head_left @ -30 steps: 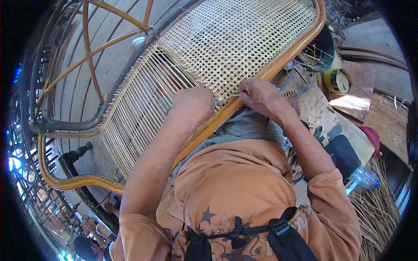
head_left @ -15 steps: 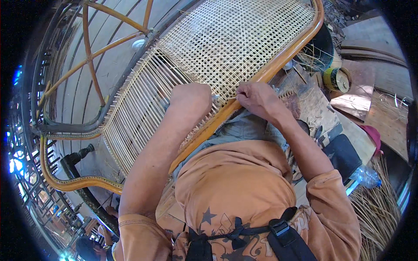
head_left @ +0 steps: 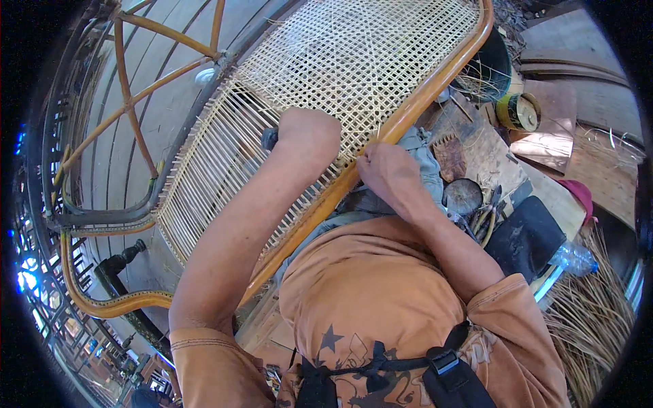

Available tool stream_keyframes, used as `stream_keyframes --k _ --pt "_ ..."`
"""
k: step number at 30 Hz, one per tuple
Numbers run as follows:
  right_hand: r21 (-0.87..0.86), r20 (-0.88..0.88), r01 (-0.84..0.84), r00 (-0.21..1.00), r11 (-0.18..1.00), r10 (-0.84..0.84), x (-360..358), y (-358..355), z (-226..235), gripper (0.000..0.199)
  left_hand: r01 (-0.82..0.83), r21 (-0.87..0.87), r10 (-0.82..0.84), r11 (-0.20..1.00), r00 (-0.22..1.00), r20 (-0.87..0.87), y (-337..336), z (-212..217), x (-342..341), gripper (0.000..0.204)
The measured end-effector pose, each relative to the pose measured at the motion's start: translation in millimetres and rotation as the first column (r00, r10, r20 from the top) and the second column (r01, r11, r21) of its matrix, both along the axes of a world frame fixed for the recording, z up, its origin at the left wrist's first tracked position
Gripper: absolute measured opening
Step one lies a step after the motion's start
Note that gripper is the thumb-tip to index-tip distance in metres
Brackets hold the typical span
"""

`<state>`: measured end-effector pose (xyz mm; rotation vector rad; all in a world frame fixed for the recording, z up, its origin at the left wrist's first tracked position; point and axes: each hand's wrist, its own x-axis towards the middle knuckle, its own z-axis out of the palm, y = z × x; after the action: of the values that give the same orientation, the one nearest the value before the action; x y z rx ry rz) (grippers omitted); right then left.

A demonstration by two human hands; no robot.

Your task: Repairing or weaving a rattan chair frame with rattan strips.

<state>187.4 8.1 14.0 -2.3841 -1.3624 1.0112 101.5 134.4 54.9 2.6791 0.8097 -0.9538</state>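
A cane panel [head_left: 354, 61] is stretched in a curved, varnished wooden frame [head_left: 422, 105]. Its upper part is a dense open weave, while the lower left part shows mostly parallel cane strands [head_left: 211, 170]. My left hand [head_left: 309, 132] is closed over the panel near the border of these two parts. From its left side sticks the dark rounded end of a tool [head_left: 270, 139], whose working tip is hidden. My right hand [head_left: 391, 170] is closed at the frame's near edge, fingertips pressed together beside the lower weave; what they pinch is too small to make out.
To the right lie a yellow and black tin [head_left: 520, 112], a round dark dish [head_left: 463, 197], hand tools [head_left: 486, 224], a plastic bottle [head_left: 575, 258] and a bundle of cane strips [head_left: 585, 319]. Crossed rattan poles [head_left: 129, 105] stand at the left.
My left hand has risen slightly and turned, bringing the dark tool end into sight. The right hand has shifted down and left along the frame. The whole view has shifted a little.
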Motion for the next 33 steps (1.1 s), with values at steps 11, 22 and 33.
stream_keyframes --k 11,22,33 --pt "-0.048 0.204 -0.111 0.972 0.993 0.118 -20.3 -9.2 -5.5 0.022 0.317 -0.020 -0.315 0.948 0.931 -0.184 -8.5 6.3 30.7 0.017" --pt "-0.007 0.229 -0.077 0.970 0.997 0.077 -24.2 -9.5 -5.9 0.017 0.319 -0.074 -0.323 0.945 0.945 -0.051 9.1 -4.0 18.7 0.018" --pt "0.072 0.218 -0.076 0.974 0.995 0.059 -24.3 -14.8 -7.5 0.013 0.352 -0.067 -0.355 0.934 0.934 -0.039 8.0 -12.6 23.4 0.018"
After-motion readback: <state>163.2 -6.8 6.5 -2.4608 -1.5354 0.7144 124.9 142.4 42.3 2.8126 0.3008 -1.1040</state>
